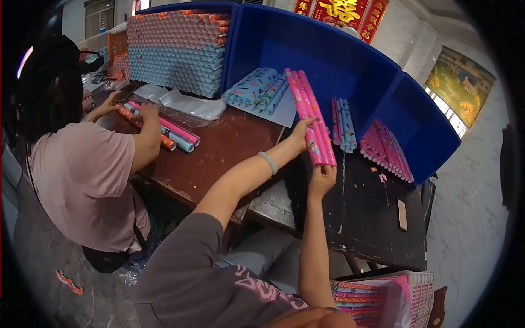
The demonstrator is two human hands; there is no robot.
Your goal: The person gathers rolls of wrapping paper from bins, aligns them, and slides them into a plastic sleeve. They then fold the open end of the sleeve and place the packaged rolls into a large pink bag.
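Both of my hands hold a small bundle of pink patterned rolls [310, 112] tilted above the tables, in front of the blue bins. My left hand [305, 134], with a pale bracelet on its wrist, is wrapped round the bundle's left side, below its middle. At the bundle's near end, the fingers of my right hand [322, 180] are closed on the roll ends. Behind and left of the bundle lie light blue rolls [251, 90]. To its right are blue and pink rolls [344, 126] and a pile of pink rolls [383, 147].
At the left, a co-worker [82, 164] handles orange, blue and pink rolls [169, 131] on the brown table [191, 175]. Stacked rolls [178, 54] fill the left blue bin [232, 49]. A small block [402, 214] lies on the black table [361, 218]. Below stands a box of rolls [358, 300].
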